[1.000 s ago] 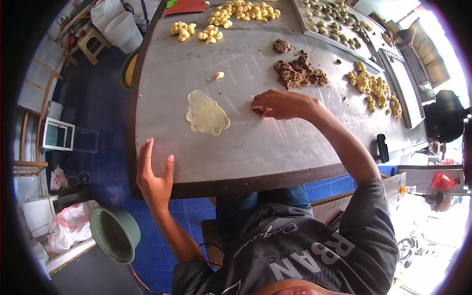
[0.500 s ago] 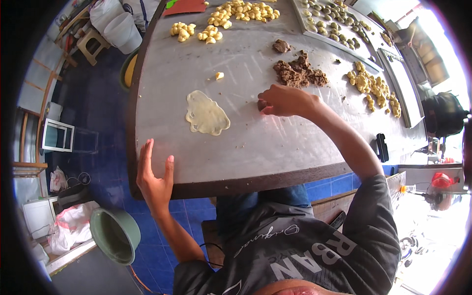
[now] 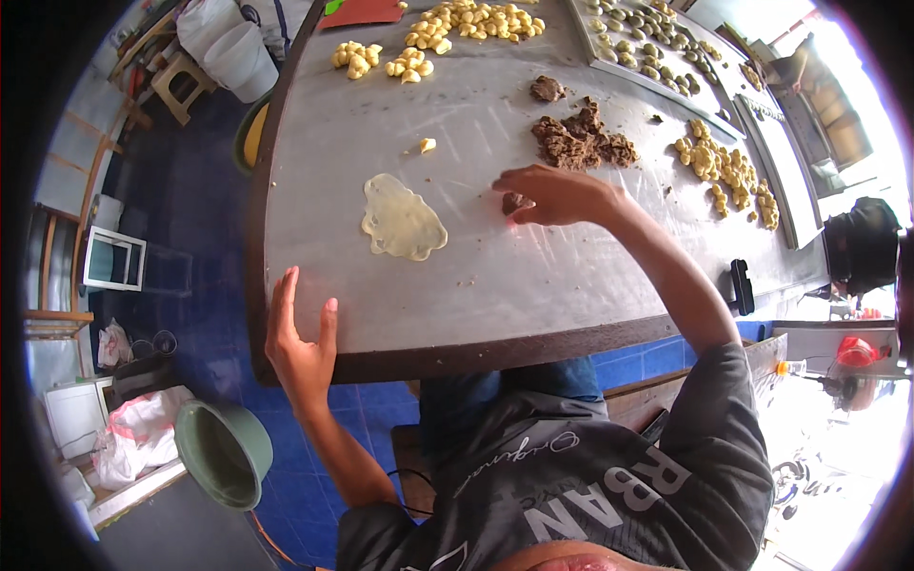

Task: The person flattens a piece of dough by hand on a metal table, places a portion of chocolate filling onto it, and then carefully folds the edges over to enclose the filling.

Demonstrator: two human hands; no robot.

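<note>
My left hand (image 3: 302, 347) rests at the near left edge of the steel table with its fingers stretched and thumb apart, holding nothing. Over the middle of the table, my right hand (image 3: 564, 195) has its fingers extended and its thumb spread. A small lump of brown filling (image 3: 515, 203) shows in the gap between them, apparently on the tabletop; any contact is partly hidden by the hand. Just beyond lies a crumbly pile of brown filling (image 3: 583, 138), with a smaller chunk (image 3: 546, 88) behind it. Between my hands is a thin, flattened sheet of pale dough (image 3: 404, 219).
Small yellow dough pieces (image 3: 466, 23) cluster at the far side, and one single piece (image 3: 427, 146) sits beyond the sheet. More dough pieces (image 3: 724, 167) lie at the right, near a tray (image 3: 609, 68) of greenish rounds. A black object (image 3: 741, 286) is near the right edge.
My right hand's fingers were curled around the brown lump; they have straightened and spread, and more of the lump shows. My left hand has stayed in place.
</note>
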